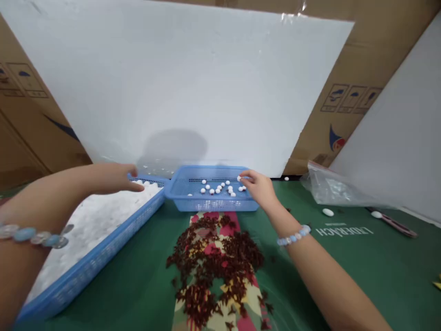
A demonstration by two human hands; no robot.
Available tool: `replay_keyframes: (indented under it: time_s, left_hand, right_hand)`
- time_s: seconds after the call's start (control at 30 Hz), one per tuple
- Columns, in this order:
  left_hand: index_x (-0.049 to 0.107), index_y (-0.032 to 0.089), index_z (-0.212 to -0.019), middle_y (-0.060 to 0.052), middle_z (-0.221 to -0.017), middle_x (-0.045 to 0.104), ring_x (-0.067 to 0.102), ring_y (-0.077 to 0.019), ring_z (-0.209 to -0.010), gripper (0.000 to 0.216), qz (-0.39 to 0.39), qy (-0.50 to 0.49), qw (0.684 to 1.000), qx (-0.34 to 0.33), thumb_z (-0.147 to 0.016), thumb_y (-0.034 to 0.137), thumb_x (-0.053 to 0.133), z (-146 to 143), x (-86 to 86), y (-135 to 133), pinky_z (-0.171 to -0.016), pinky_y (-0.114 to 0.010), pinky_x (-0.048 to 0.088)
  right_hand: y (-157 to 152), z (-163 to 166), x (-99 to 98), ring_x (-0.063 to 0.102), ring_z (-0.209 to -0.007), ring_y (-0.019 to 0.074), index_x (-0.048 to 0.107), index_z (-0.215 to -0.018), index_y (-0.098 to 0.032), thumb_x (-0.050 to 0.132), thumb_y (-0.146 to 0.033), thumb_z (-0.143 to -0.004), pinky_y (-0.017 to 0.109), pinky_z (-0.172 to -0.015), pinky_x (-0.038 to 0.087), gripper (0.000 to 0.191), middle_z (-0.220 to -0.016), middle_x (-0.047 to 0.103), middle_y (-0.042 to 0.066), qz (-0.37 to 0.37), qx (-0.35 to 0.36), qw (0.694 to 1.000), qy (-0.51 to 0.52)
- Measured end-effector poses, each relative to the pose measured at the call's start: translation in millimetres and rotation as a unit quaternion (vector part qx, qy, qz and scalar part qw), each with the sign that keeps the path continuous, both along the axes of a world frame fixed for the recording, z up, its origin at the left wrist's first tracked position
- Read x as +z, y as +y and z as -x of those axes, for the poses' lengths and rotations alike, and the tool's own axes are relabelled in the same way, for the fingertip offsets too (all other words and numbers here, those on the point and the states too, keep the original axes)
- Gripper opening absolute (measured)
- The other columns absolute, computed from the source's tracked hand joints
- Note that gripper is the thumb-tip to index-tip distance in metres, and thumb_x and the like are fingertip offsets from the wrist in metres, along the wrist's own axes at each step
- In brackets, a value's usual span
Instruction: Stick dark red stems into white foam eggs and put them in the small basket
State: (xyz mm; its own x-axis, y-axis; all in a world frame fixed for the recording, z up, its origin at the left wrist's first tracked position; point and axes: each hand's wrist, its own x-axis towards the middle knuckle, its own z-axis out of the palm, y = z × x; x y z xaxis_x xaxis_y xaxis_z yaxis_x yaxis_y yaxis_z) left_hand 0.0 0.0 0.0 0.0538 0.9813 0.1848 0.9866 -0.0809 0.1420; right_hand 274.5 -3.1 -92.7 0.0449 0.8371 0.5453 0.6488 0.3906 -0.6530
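Observation:
My right hand (259, 186) is over the right end of a small blue mesh basket (213, 205), its thumb and forefinger pinched on a small white ball (239, 178). Several more white balls (218, 190) lie scattered in that basket, some showing a reddish spot. To the left, a long blue basket (99, 262) is full of white pieces (93, 230). Above its far end is my left hand (117, 179), thumb and forefinger apart with nothing visible between them. Dark red-brown branched bits (213, 262) are heaped on a colourful patterned strip (246, 324) in front of me.
A clear plastic bag (336, 186) lies at the right on the green table surface (344, 271). Near it are a white oval piece (328, 212) and a pinkish-handled tool (396, 224). Behind the baskets stands a white board (213, 82) against cardboard boxes (372, 59).

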Motion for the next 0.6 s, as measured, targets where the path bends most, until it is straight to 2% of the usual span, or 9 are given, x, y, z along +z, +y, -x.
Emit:
replay_keyframes:
  time_s: [0.07, 0.17, 0.27, 0.37, 0.43, 0.47, 0.53, 0.6]
  left_hand:
    - [0.049, 0.019, -0.042, -0.002, -0.046, 0.052, 0.048, -0.0357, -0.08, 0.02, 0.016, 0.012, 1.0, 0.009, -0.034, 0.035, 0.057, 17, -12.2, 1, -0.068, -0.045, 0.036]
    - [0.051, 0.016, -0.045, -0.001, -0.049, 0.054, 0.048, -0.0327, -0.083, 0.018, 0.021, 0.019, 1.0, 0.0, -0.042, 0.034, 0.053, 33, -23.4, 0, -0.07, -0.044, 0.035]
    - [0.056, 0.016, -0.065, -0.002, -0.074, 0.058, 0.04, -0.0311, -0.093, 0.031, -0.006, 0.011, 1.0, -0.028, -0.052, 0.042, 0.044, 24, -27.0, -12, -0.078, -0.043, 0.029]
    - [0.048, 0.02, -0.094, -0.003, -0.107, 0.045, 0.034, -0.0284, -0.101, 0.049, -0.013, -0.009, 0.995, -0.095, -0.059, 0.051, 0.034, -5, -37.4, -41, -0.083, -0.04, 0.027]
    - [0.039, 0.021, -0.105, -0.008, -0.122, 0.024, 0.023, -0.0306, -0.107, 0.067, 0.033, -0.006, 0.981, -0.191, -0.05, 0.058, 0.042, -25, -52.8, -64, -0.084, -0.044, 0.023]
    - [0.035, 0.02, -0.108, -0.011, -0.123, 0.02, 0.019, -0.0312, -0.108, 0.075, 0.051, 0.007, 0.977, -0.209, -0.044, 0.059, 0.046, -32, -62.5, -73, -0.084, -0.046, 0.021]
    - [0.03, 0.017, -0.111, -0.018, -0.121, 0.016, 0.016, -0.0325, -0.108, 0.091, 0.104, 0.019, 0.969, -0.222, -0.033, 0.055, 0.056, -39, -82.8, -87, -0.083, -0.046, 0.021]
    - [0.025, 0.016, -0.113, -0.02, -0.12, 0.013, 0.013, -0.0336, -0.107, 0.1, 0.147, 0.014, 0.964, -0.22, -0.027, 0.053, 0.059, -38, -99.8, -91, -0.083, -0.047, 0.02]
  right_hand:
    - [4, -4, -4.3, 0.049, -0.074, 0.0105, 0.049, -0.084, -0.016, 0.035, -0.025, -0.077, 0.029, -0.066, 0.04, 0.019, -0.088, 0.051, 0.003, 0.008, 0.029, 0.999, -0.018]
    - [8, -6, -6.7, 0.048, -0.078, 0.0117, 0.049, -0.086, -0.016, 0.033, -0.025, -0.077, 0.029, -0.067, 0.04, 0.021, -0.091, 0.05, 0.003, 0.0, 0.057, 0.998, -0.04]
    - [7, -1, -2.8, 0.048, -0.079, 0.0123, 0.049, -0.085, -0.015, 0.032, -0.026, -0.077, 0.03, -0.069, 0.039, 0.021, -0.09, 0.05, 0.003, -0.022, 0.071, 0.995, -0.059]
    - [-3, 13, 2.2, 0.045, -0.084, 0.015, 0.05, -0.083, -0.017, 0.03, -0.022, -0.077, 0.036, -0.075, 0.034, 0.021, -0.09, 0.05, 0.007, -0.05, 0.093, 0.991, -0.08]
    - [-14, 27, 1.8, 0.046, -0.084, 0.0171, 0.052, -0.081, -0.017, 0.032, -0.02, -0.075, 0.037, -0.075, 0.034, 0.021, -0.085, 0.053, 0.007, -0.054, 0.151, 0.981, -0.113]
    - [-21, 34, 0.1, 0.048, -0.08, 0.0167, 0.054, -0.078, -0.017, 0.037, -0.02, -0.073, 0.035, -0.073, 0.037, 0.018, -0.08, 0.055, 0.006, -0.046, 0.199, 0.969, -0.137]
    - [-32, 45, -5.1, 0.051, -0.077, 0.0149, 0.055, -0.08, -0.018, 0.045, -0.023, -0.067, 0.029, -0.07, 0.041, 0.016, -0.08, 0.057, 0.003, -0.02, 0.3, 0.935, -0.186]
    - [-40, 49, -10.7, 0.045, -0.092, 0.0171, 0.049, -0.094, -0.015, 0.044, -0.028, -0.068, 0.031, -0.078, 0.037, 0.03, -0.098, 0.052, 0.008, 0.03, 0.354, 0.909, -0.218]
